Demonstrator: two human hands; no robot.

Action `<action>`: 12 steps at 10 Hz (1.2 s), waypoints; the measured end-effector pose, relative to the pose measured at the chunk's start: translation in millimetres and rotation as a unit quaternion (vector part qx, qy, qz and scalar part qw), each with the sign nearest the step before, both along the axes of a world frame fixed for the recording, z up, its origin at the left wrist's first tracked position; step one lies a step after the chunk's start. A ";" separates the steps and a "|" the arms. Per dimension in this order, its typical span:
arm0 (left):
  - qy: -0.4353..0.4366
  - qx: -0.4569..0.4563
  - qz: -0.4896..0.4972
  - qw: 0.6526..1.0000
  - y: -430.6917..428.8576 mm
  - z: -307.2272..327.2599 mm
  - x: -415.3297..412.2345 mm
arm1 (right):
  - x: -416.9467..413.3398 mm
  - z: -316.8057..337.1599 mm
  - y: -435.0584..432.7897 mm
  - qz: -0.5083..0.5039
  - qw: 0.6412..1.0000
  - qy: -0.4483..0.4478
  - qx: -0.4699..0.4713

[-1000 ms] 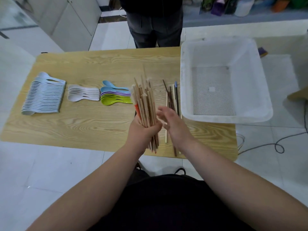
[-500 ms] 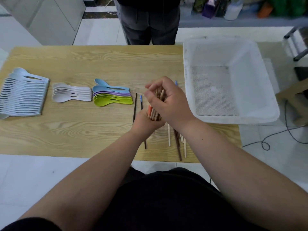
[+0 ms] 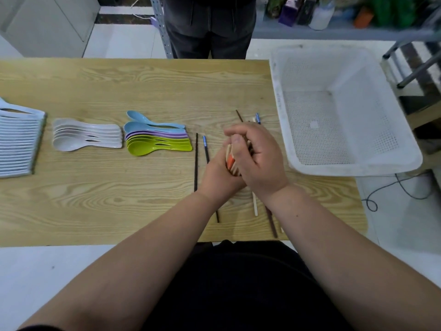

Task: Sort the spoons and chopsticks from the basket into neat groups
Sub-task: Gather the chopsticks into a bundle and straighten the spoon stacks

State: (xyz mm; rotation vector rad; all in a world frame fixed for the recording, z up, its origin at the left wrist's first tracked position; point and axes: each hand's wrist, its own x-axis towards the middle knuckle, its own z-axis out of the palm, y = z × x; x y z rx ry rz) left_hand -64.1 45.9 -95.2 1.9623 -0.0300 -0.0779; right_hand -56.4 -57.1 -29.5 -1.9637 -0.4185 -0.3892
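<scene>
Both hands meet over the right-centre of the wooden table (image 3: 95,199). The left hand (image 3: 218,176) grips a chopstick bundle (image 3: 231,161) from the left and below, with fingers wrapped round it. The right hand (image 3: 261,158) is curled over the bundle's top and right side, its thumb lying across the sticks, so both hands are clamped on the same bundle. The bundle is mostly hidden: only pale wood ends and one orange stick show between the hands, and the count can't be told. Loose sticks lie on the table around the hands. A dark chopstick (image 3: 196,161) and a blue-tipped chopstick (image 3: 205,146) are just to the left. A second blue-tipped one (image 3: 257,118) and a brown stick (image 3: 239,115) poke out beyond the right hand. A pale chopstick (image 3: 255,203) and a brown chopstick (image 3: 272,220) lie under the right wrist. The spoons are already grouped to the left, bowls pointing left. There is a pale-blue spoon stack (image 3: 19,144) at the table's far left, cut by the frame edge, then white spoons (image 3: 86,137), then coloured spoons (image 3: 157,139) in blue, purple and green, nested. A white perforated basket (image 3: 353,169) sits at the table's right end, near the hands but apart from them. A standing person (image 3: 210,27) is at the far edge, legs only. A cable (image 3: 393,189) lies on the floor to the right.
</scene>
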 end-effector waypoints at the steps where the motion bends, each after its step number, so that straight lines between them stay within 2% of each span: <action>1: 0.014 -0.016 0.005 1.000 7.8 -1.0 1.3 | 1.4 7.1 4.3 0.026 0.999 -0.004 -0.038; 2: 0.005 -0.050 0.005 0.999 12.1 -7.2 -3.7 | 4.5 16.3 5.1 0.044 0.990 -0.044 -0.123; 3: -0.018 -0.069 0.015 0.997 5.9 -10.1 -2.6 | 4.6 15.2 11.0 0.016 0.977 -0.097 -0.187; 4: -0.008 -0.045 -0.011 0.999 5.0 -16.1 0.6 | 2.1 7.8 7.0 -0.042 0.970 -0.164 -0.176; 5: -0.006 -0.039 -0.040 0.998 2.4 -9.7 0.3 | 3.3 4.8 -1.6 -0.052 0.967 -0.183 -0.169; 6: -0.017 -0.012 -0.046 0.999 3.8 -17.1 0.8 | 6.7 2.0 -4.1 -0.049 0.970 -0.172 -0.163; 7: -0.051 0.063 -0.043 0.996 3.5 -15.7 2.3 | 5.7 1.0 -1.2 -0.051 0.975 -0.158 -0.150; 8: -0.080 0.083 -0.028 0.993 -2.3 -0.5 2.1 | 9.7 9.0 0.7 -0.011 0.984 -0.097 -0.146; 9: 0.028 0.089 -0.024 0.995 14.3 6.8 1.3 | 17.7 23.6 -4.2 0.044 0.986 0.049 -0.151; 10: 0.101 0.034 0.052 0.993 40.9 17.5 4.5 | 18.6 24.2 -15.0 0.003 0.992 0.079 -0.099; 11: 0.158 0.034 0.105 0.981 66.4 29.7 10.5 | 8.5 6.9 -20.7 -0.032 0.981 0.169 -0.085; 12: 0.208 0.005 0.142 0.968 88.2 22.9 4.7 | -7.3 -25.2 -16.9 -0.006 0.945 0.292 -0.146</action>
